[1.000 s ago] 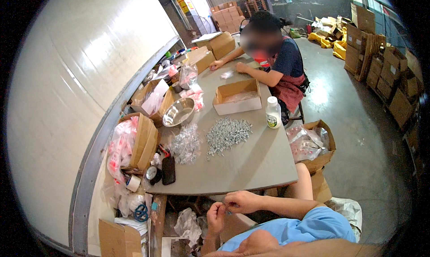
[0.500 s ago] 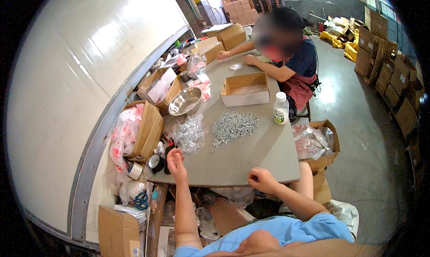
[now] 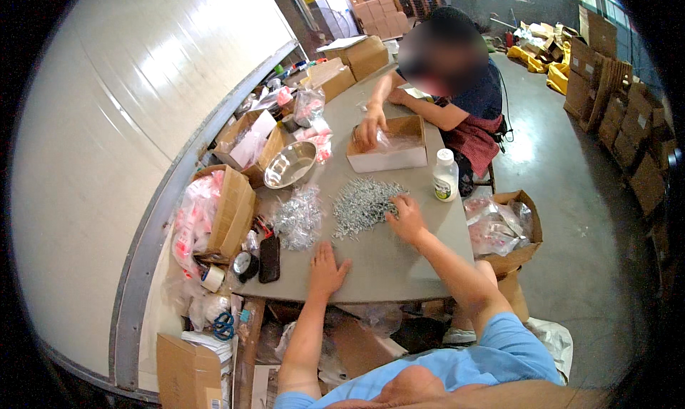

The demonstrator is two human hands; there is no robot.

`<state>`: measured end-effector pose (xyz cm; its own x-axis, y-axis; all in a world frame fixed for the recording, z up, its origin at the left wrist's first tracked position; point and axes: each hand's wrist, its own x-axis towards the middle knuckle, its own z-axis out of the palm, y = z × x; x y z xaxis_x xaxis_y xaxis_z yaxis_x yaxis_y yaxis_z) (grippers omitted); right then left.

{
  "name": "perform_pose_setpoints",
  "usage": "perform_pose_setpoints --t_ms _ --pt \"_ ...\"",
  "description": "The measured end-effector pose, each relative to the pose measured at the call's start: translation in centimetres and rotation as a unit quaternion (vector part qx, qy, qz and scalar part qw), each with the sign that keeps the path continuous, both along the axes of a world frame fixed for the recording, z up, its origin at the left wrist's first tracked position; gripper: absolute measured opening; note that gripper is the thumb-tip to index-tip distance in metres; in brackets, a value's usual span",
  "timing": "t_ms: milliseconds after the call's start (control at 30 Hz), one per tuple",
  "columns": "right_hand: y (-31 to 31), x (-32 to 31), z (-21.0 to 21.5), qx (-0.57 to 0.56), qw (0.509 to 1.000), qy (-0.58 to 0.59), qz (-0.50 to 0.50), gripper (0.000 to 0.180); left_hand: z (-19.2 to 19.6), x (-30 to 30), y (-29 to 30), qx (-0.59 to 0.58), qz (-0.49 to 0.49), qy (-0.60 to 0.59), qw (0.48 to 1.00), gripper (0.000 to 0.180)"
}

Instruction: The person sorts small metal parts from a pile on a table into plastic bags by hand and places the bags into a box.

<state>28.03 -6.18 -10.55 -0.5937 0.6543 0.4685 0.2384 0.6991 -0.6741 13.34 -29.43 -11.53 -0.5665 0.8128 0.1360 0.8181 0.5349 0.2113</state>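
My left hand [image 3: 327, 272] lies flat on the grey table, fingers stretched and holding nothing. My right hand [image 3: 409, 221] reaches to the right edge of a heap of small silvery screws [image 3: 362, 202], its fingers apart and touching the heap. Whether any screw is between the fingertips is too small to tell. Left of the heap is a pile of clear plastic bags [image 3: 297, 218] with small metal parts. A black phone [image 3: 270, 259] is near my left hand.
Beyond the heap stand an open carton [image 3: 387, 159], a steel bowl [image 3: 290, 164] and a white bottle [image 3: 446, 175]. Across the table a co-worker's hand [image 3: 370, 129] is in that carton. Boxes of plastic bags [image 3: 230, 213] line the left edge; another box [image 3: 524, 259] stands right.
My left hand has come down flat onto the table, to the right. My right hand has moved forward to the screws. The co-worker's hand has moved into the open carton.
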Motion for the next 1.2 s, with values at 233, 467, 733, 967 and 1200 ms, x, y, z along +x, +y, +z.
perform_pose_setpoints --t_ms 233,467,733,967,1200 --pt "0.5 -3.8 -1.3 0.11 0.99 -0.071 -0.062 0.05 -0.6 -1.8 6.9 0.097 -0.005 0.017 0.995 0.102" --pt "0.2 -3.9 -0.7 0.045 0.993 -0.112 0.016 0.05 -2.1 -3.9 11.8 0.161 -0.078 0.039 0.983 0.096" --pt "0.3 -3.2 -0.6 0.145 0.982 -0.114 0.039 0.045 -0.9 -0.6 10.2 0.148 -0.129 0.004 0.981 0.083" --pt "-1.6 0.0 -0.9 0.142 0.976 -0.095 0.136 0.052 0.0 4.7 6.7 0.077 -0.115 0.044 0.989 0.087" --pt "-6.1 5.1 0.3 0.145 0.957 -0.235 0.092 0.065 -2.4 5.8 4.7 0.07 0.013 0.058 0.996 0.088"
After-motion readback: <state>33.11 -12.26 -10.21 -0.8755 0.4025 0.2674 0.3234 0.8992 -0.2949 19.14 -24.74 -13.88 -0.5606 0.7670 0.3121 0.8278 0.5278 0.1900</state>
